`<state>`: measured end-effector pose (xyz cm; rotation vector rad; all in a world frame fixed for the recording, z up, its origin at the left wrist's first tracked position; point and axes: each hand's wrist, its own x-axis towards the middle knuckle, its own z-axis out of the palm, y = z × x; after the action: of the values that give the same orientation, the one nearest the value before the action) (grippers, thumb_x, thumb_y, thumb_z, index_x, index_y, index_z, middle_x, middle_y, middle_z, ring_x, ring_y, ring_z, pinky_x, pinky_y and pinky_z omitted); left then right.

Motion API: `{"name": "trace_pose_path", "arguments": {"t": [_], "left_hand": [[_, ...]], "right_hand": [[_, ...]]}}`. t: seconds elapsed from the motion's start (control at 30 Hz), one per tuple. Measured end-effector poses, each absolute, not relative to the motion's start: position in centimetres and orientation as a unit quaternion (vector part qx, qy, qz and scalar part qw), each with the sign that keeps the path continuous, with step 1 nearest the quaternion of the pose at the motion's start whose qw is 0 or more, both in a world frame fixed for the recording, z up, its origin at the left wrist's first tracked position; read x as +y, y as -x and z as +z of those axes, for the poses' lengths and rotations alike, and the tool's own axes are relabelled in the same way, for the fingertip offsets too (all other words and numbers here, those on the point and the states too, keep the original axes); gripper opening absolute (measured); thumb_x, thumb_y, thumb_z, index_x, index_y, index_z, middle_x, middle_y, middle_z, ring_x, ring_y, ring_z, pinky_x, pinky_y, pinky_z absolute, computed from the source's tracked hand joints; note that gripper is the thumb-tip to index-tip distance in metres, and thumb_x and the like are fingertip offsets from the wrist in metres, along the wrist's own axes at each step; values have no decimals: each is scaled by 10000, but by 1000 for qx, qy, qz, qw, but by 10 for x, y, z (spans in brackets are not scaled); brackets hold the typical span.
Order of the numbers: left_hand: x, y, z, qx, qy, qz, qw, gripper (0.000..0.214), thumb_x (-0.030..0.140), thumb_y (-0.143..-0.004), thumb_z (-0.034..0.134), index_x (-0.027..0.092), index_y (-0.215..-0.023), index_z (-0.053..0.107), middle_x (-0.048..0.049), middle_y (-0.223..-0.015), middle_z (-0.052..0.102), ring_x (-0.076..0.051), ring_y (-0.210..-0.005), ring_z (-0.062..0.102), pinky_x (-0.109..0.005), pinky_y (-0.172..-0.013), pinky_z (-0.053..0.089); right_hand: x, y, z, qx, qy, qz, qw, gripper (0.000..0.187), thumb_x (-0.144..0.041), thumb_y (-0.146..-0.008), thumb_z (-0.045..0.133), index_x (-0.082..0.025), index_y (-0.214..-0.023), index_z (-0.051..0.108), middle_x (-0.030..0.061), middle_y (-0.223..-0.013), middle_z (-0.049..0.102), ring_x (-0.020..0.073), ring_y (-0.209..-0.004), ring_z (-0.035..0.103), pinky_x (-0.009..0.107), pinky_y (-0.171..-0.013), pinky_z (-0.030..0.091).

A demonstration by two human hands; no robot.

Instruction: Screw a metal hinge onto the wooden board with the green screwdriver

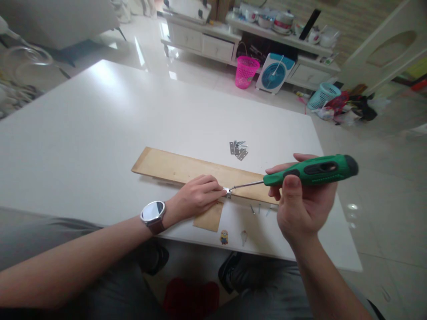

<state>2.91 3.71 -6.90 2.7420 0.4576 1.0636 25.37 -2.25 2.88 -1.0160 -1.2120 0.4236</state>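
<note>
Pale, glossy floor tiles surround a white tabletop (86,124), and beyond it runs a low white cabinet (188,41) with bowls and cups crowded on top. Before the cabinet stand a pink basket (246,74) and a blue-and-white fan (275,74); farther right, a light-blue basket (323,96) sits on the floor beside a heap of bags.

Across the near part of the tabletop lies a long wooden board (187,168), slanting down toward the right. A shorter wooden piece (209,220) shows beneath the left hand (199,194), on the near side of the long board. That hand is nearly closed, its bent fingers lying together, the fingertips holding a small metal hinge (227,192) at the board's near edge. A round-faced watch (152,211) is on the left wrist.

The right hand (308,211) is wrapped around the handle of a green screwdriver (323,170), thumb on the near side. Its shaft points left, with the tip at the hinge; whether they touch is too small to tell.

Past the board's far edge sits a small pile of metal hinges and screws (232,148). Loose screws (252,210) lie on the near side, and closer to the tabletop's front edge is a yellow-and-blue cartoon figure (224,238).
</note>
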Motion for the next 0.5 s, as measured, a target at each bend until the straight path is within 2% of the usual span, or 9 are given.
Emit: {"name": "trace_pose_path", "arguments": {"t": [0.23, 0.5], "left_hand": [[37, -28, -70, 158, -923, 340, 89, 172, 178, -1123, 592, 165, -1186, 752, -82, -1013, 783, -207, -963, 676, -341, -855, 615], [37, -28, -70, 162, -926, 327, 92, 190, 172, -1123, 582, 174, -1190, 760, -89, -1029, 782, -209, -971, 676, -345, -865, 608]], "right_hand": [[-22, -255, 27, -552, 443, 198, 678, 319, -381, -965, 828, -268, -1230, 692, -17, -890, 822, 81, -512, 593, 209, -414, 413], [-23, -256, 24, -571, 450, 190, 660, 352, -371, -952, 839, -272, -1266, 713, 0, -901, 827, 95, -537, 619, 214, -451, 486]]}}
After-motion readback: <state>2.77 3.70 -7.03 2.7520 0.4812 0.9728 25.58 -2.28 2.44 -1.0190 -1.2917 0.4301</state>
